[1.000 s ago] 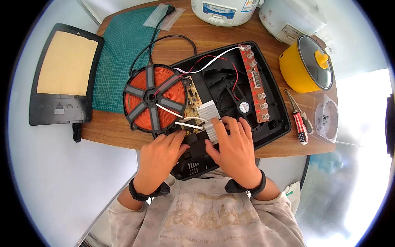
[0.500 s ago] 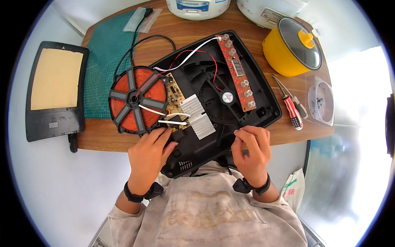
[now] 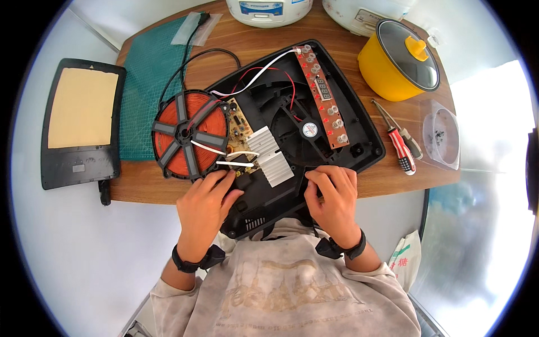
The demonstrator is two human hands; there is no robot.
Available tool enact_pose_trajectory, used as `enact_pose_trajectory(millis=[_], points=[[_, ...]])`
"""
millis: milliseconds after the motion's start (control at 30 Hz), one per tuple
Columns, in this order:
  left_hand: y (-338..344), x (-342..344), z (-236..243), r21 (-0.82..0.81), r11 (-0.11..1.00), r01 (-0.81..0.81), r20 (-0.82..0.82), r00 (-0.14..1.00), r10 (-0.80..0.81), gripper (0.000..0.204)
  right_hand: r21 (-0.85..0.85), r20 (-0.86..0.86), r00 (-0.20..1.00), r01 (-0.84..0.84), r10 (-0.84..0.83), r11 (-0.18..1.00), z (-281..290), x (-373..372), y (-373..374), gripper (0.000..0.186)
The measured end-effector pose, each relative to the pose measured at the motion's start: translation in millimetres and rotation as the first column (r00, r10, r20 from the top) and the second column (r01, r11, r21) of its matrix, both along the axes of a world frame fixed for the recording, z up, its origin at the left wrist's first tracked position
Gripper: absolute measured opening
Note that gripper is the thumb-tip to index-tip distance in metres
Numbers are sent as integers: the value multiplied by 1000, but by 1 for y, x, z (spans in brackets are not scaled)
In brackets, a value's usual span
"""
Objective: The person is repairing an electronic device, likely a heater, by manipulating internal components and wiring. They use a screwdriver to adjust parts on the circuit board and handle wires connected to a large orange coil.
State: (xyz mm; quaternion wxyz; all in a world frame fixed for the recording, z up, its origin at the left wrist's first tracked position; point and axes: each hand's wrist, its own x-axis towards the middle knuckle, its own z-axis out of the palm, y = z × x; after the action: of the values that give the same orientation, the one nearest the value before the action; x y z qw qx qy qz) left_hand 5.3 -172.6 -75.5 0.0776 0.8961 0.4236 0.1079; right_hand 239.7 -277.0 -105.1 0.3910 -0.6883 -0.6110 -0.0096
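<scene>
An opened induction cooker's black housing (image 3: 224, 227) lies tilted across the table's near edge. The copper coil (image 3: 166, 149) sits on its left side, partly over the circuit board (image 3: 240, 130), beside a silver heat sink (image 3: 272, 160). My left hand (image 3: 205, 208) rests at the coil's lower rim and the board's near end, fingers bent and thumb apart, holding nothing I can see. My right hand (image 3: 335, 196) is over the housing's near side, right of the heat sink, with thumb and fingertips drawn together; what they hold, if anything, is hidden. A fan (image 3: 310, 130) and a long button board (image 3: 323, 98) are fitted farther right.
At the right are a yellow pot (image 3: 387, 70), two screwdrivers (image 3: 401, 149) and a clear dish (image 3: 441, 137) with small dark pieces. A black panel (image 3: 78, 168) and a green cutting mat (image 3: 149, 73) lie left. White appliances (image 3: 269, 14) stand behind. White and red wires span the housing.
My right hand has moved left along the housing toward the heat sink, its fingertips lower and closer in. My left hand stays almost in place. The view has shifted slightly.
</scene>
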Motion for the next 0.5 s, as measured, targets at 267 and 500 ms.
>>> enact_pose_trajectory(millis=[267, 500], points=[[-2, 0, -1, 14, 1000, -23, 20, 1000, 23, 38, -63, 34, 999, -10, 13, 998, 4, -2, 0, 22], [0, 0, -1, 32, 999, -3, 4, 1000, 3, 37, -113, 59, 998, -16, 22, 993, 4, -2, 0, 18]])
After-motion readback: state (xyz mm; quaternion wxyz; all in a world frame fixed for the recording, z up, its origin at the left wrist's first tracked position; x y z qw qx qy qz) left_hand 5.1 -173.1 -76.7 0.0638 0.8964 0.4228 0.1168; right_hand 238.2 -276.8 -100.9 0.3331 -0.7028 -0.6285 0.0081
